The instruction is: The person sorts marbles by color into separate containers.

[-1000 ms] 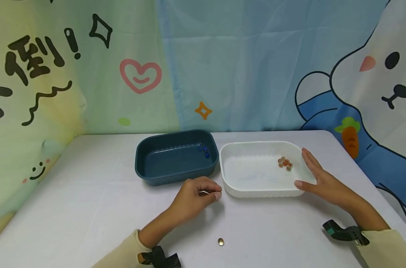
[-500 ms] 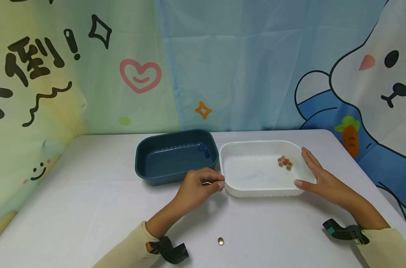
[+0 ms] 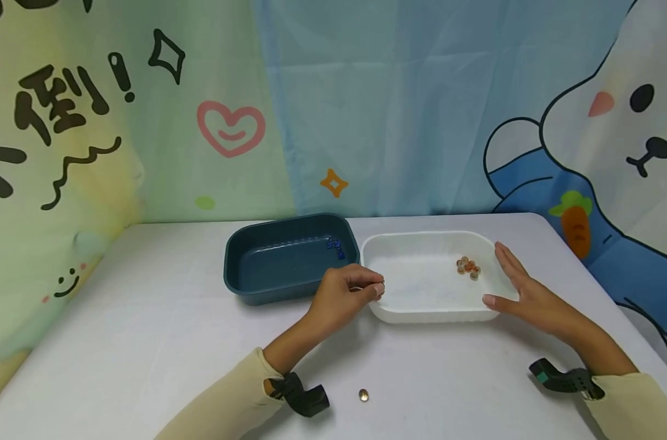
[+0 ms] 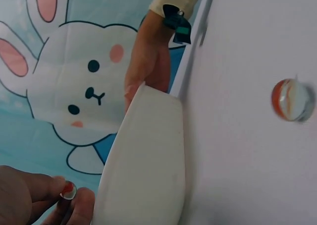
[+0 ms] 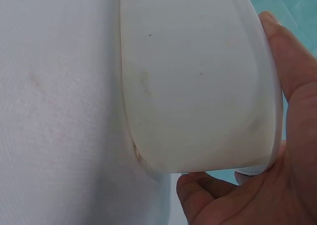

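Note:
In the head view my left hand point(image 3: 344, 297) is over the left end of the white tray point(image 3: 416, 317). Its thumb and fingers pinch an orange-and-white glass marble point(image 4: 68, 191), plainest in the left wrist view. My right hand point(image 3: 537, 302) rests on the tray's right end, fingers spread and fairly straight, thumb near the front corner. Several orange-and-clear marbles point(image 3: 468, 267) lie inside the tray toward its right side. One more marble point(image 3: 363, 395) sits on the table in front, between my forearms.
Left of the white tray, almost touching it, stands a dark blue-green tray point(image 3: 273, 292) with several blue marbles point(image 3: 336, 246) in its right part. Both are on a white-covered table point(image 3: 163, 330). A printed cloth point(image 3: 432, 122) hangs behind the table.
My left hand has moved right and away from me, from in front of the gap between the trays to over the white tray's left rim. The right hand has stayed put.

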{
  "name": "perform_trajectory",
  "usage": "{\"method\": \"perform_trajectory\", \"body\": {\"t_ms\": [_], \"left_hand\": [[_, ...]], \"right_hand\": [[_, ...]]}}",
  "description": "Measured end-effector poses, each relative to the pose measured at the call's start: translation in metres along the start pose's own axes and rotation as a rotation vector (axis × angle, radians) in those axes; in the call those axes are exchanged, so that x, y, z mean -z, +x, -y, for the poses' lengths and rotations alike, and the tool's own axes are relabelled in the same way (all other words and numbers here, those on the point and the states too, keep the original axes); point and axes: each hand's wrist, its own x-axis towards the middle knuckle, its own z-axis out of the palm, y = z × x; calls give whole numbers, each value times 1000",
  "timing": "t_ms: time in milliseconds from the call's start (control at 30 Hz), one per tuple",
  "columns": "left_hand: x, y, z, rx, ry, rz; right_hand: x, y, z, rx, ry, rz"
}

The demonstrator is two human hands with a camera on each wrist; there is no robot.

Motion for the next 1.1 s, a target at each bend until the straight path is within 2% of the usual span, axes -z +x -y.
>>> {"method": "perform_trajectory", "body": {"t_ms": [167, 733, 933, 1100], "left_hand": [[0, 12, 1, 26, 6, -2], [6, 37, 8, 145, -109, -70], [6, 47, 8, 176, -99, -71], [6, 52, 6, 206, -44, -80]], "right_hand": [[0, -1, 1, 0, 1, -4], [0, 0, -2, 11, 21, 8], [1, 0, -1, 13, 25, 4], [1, 0, -3, 18, 34, 7]]}}
